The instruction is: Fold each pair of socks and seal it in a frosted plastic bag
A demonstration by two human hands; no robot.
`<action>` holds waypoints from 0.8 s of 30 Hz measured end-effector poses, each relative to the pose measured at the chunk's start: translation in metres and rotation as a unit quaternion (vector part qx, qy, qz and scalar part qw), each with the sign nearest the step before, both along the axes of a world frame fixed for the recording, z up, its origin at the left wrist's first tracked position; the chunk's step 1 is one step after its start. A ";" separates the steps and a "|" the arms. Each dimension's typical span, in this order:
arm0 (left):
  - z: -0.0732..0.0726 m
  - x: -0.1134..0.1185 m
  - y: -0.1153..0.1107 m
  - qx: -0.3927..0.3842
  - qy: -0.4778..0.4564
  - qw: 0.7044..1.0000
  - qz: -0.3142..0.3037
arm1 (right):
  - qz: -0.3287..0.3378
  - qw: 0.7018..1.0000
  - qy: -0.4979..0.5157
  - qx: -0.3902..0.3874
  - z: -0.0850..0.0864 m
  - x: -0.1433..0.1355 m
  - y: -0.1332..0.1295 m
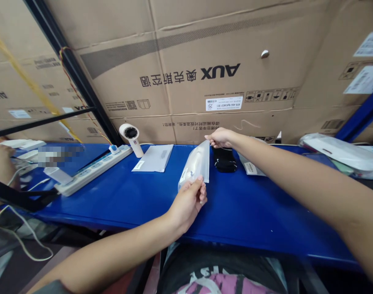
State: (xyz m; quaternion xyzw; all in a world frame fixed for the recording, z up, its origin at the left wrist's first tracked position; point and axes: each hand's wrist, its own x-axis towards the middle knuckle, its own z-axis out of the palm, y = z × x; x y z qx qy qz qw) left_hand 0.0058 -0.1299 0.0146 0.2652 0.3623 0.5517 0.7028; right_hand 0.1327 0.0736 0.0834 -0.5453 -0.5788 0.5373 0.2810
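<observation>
A translucent zip bag (195, 163) with something pale inside is held above the blue table between my two hands. My left hand (189, 202) pinches its lower near corner, thumb against curled fingers. At the far upper corner, my right hand (220, 138) grips the bag's edge, its fingers closed. Black folded fabric (224, 159) lies on the table just right of the bag, below my right hand. A flat white packet (154, 158) with a small label rests to the left. Another labelled packet (251, 167) is partly covered by my right forearm.
A white handheld fan (132, 139) stands behind a long power strip (96, 169) on the blue table (128, 204). Plastic-wrapped items (342, 153) lie at the right. Another person's hand (2, 167) is at the far left, beyond a black metal frame. Large cardboard (186, 49) forms the back.
</observation>
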 end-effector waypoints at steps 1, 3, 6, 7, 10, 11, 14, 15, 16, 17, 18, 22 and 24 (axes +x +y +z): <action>0.001 0.001 0.000 -0.010 -0.008 1.000 0.002 | -0.002 1.000 -0.002 0.003 -0.001 0.000 0.000; 0.003 0.001 0.002 -0.032 -0.033 0.999 0.003 | -0.007 1.000 -0.007 0.012 -0.004 -0.002 -0.002; 0.002 0.002 0.008 -0.056 -0.076 0.996 0.003 | -0.004 1.000 0.010 0.013 -0.009 -0.001 -0.008; 0.001 0.002 0.011 -0.062 -0.087 0.994 0.002 | -0.001 1.000 0.026 0.005 -0.010 0.000 -0.010; -0.003 0.001 0.018 -0.085 -0.109 0.990 -0.001 | 0.022 0.997 0.073 -0.033 -0.014 0.004 -0.021; -0.004 0.001 0.019 -0.092 -0.114 0.989 -0.004 | 0.032 0.996 0.077 -0.042 -0.015 0.006 -0.026; -0.006 0.001 0.021 -0.107 -0.127 0.986 -0.030 | 0.051 0.995 0.078 -0.038 -0.023 0.008 -0.040; -0.007 0.001 0.021 -0.110 -0.129 0.985 -0.044 | 0.046 0.995 0.083 -0.027 -0.026 0.008 -0.045; -0.008 0.001 0.021 -0.112 -0.129 0.984 -0.057 | 0.034 0.995 0.093 -0.010 -0.030 0.008 -0.049; -0.008 0.002 0.020 -0.114 -0.128 0.983 -0.067 | 0.014 0.995 0.102 0.008 -0.034 0.008 -0.053; -0.009 0.002 0.019 -0.115 -0.124 0.983 -0.074 | -0.007 0.994 0.107 0.024 -0.037 0.008 -0.056; 0.000 0.001 0.010 -0.117 -0.004 0.972 -0.205 | -0.018 0.996 0.086 0.023 -0.044 0.007 -0.067; 0.013 -0.003 0.009 -0.071 0.105 0.938 -0.321 | 0.009 0.996 0.089 0.007 -0.044 0.008 -0.073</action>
